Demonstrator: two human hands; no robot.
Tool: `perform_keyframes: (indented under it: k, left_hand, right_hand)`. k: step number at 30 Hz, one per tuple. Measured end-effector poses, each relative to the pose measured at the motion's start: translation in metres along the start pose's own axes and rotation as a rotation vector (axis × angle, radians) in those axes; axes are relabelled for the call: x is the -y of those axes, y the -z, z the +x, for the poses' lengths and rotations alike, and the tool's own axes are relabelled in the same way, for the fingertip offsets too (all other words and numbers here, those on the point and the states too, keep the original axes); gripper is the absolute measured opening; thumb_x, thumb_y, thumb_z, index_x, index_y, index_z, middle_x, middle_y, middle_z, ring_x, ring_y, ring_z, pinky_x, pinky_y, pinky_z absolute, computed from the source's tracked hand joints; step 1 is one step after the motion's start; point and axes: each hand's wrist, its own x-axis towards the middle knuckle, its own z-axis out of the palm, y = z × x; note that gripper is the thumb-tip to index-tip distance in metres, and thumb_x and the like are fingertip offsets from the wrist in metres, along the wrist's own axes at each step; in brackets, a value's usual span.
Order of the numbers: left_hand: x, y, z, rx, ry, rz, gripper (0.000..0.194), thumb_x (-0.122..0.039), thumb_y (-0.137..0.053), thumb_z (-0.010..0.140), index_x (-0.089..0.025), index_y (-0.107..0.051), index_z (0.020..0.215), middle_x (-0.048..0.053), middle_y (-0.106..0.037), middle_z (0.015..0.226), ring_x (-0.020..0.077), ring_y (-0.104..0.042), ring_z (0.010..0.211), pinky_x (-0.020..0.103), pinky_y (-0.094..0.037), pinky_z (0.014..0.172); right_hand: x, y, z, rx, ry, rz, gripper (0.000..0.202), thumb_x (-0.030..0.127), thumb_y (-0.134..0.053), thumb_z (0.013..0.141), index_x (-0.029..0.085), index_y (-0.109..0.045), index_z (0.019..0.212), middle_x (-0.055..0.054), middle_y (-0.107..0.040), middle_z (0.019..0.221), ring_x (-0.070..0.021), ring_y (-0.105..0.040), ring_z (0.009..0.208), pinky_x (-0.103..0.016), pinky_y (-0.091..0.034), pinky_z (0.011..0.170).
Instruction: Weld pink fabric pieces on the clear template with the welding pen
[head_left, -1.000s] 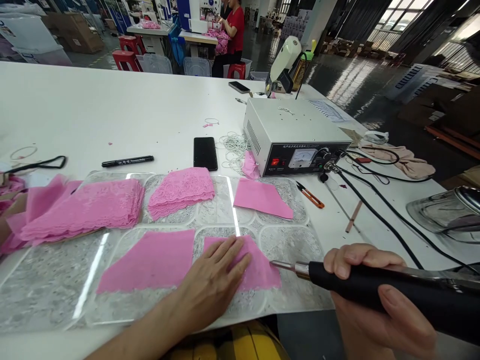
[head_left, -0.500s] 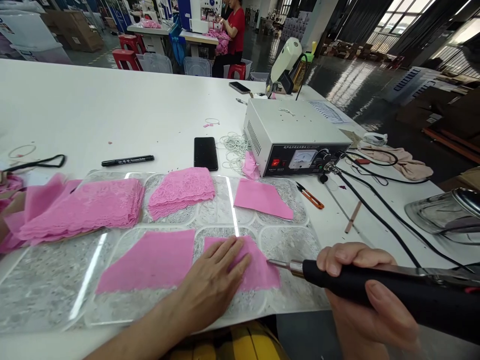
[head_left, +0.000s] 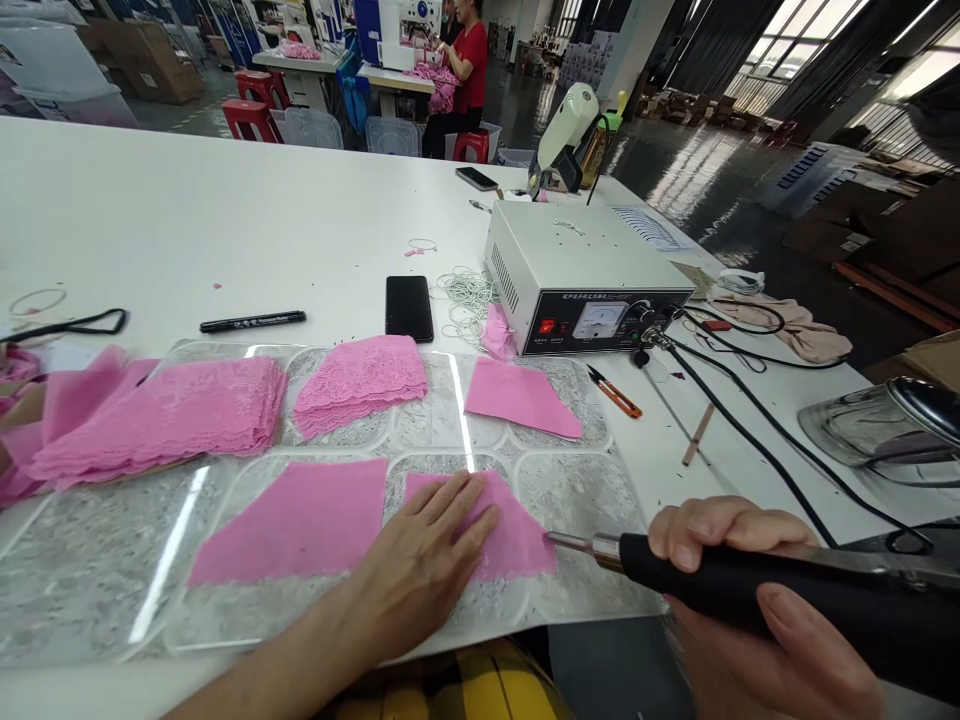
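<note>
My left hand (head_left: 427,540) lies flat on a pink fabric piece (head_left: 521,530), fingers stretched out and holding it against the clear patterned mat (head_left: 577,490). In my right hand (head_left: 795,640) is a black ultrasonic hand tool (head_left: 675,570), gripped round its handle. Its metal tip points left and sits at the right edge of the fabric under my left hand. Left of that hand another pink piece (head_left: 307,525) lies flat. Farther back are a stack of pink lace pieces (head_left: 364,380), a larger lace stack (head_left: 187,400) and a single pink piece (head_left: 521,395).
A grey control box (head_left: 592,270) stands behind the mat, with black cables (head_left: 750,440) running to the right. Nearby lie an orange cutter (head_left: 615,392), a phone (head_left: 409,308), a black marker (head_left: 253,321) and a glass jar (head_left: 877,430). A person (head_left: 469,70) sits at a sewing machine beyond.
My right hand and the tool have shifted slightly right, drawing the tip toward the fabric's outer edge. My left hand stays on the same piece.
</note>
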Motion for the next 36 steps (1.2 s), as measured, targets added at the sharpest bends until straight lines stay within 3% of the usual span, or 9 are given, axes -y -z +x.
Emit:
perform_keyframes:
  k: [36]
  left_hand:
    - [-0.0018,-0.0020,-0.0036,0.045,0.024,0.001,0.036,-0.018,-0.048,0.096,-0.013,-0.053,0.132,0.016,-0.050,0.141,0.0316,-0.047,0.132,0.047,-0.047,0.102]
  right_hand:
    - [0.0039,0.0001,-0.0030,0.031,0.017,-0.040,0.016,0.030,-0.061,0.073,0.018,-0.062,0.084,-0.003,-0.057,0.073,-0.0138,-0.053,0.054,-0.033,-0.048,0.048]
